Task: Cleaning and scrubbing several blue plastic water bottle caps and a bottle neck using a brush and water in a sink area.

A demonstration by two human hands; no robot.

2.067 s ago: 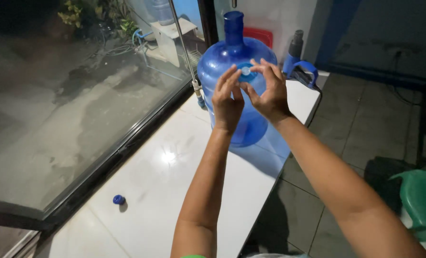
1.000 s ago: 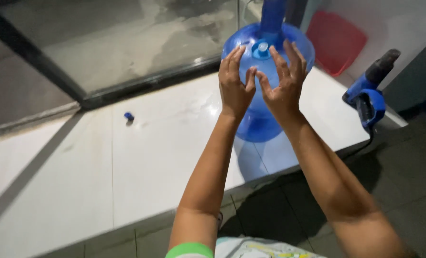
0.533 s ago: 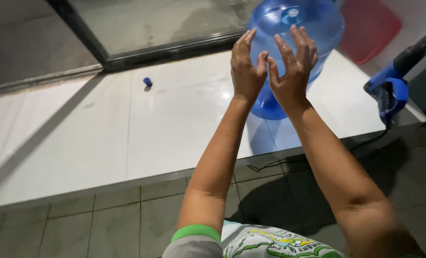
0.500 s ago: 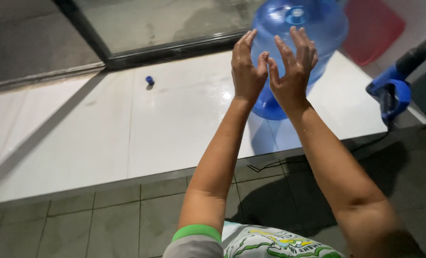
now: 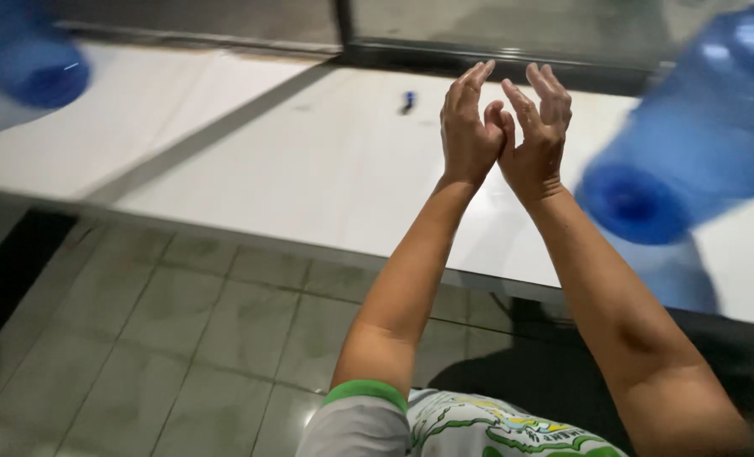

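1. The left hand (image 5: pixel 468 127) is raised over the white worktop (image 5: pixel 326 169), fingers spread and pointing up, palm turned toward the other hand.
2. The right hand (image 5: pixel 536 135) stands just beside it in the same pose, fingers apart and slightly curled; the two hands touch at the thumbs and the heels of the palms.
3. Neither hand grips anything; both are empty and apart from the bottles.
4. The nearest large thing is a blue water bottle (image 5: pixel 690 144) on the right, blurred, lying tilted with its round end facing the camera. It rests on the worktop near the right forearm, clear of the hand.
5. A second blue bottle (image 5: pixel 30 59) shows at the top left corner, also blurred and well apart from both hands.
6. A small blue cap (image 5: pixel 407 101) lies on the worktop beyond the left hand, near the dark window frame (image 5: pixel 478 55) that runs along the worktop's far edge.
7. Below the worktop's near edge there is a grey tiled floor (image 5: pixel 182 338).
8. The left arm ends in a grey sleeve with a green cuff (image 5: pixel 364 396), and a printed white and green shirt (image 5: pixel 495 432) shows at the bottom of the view.
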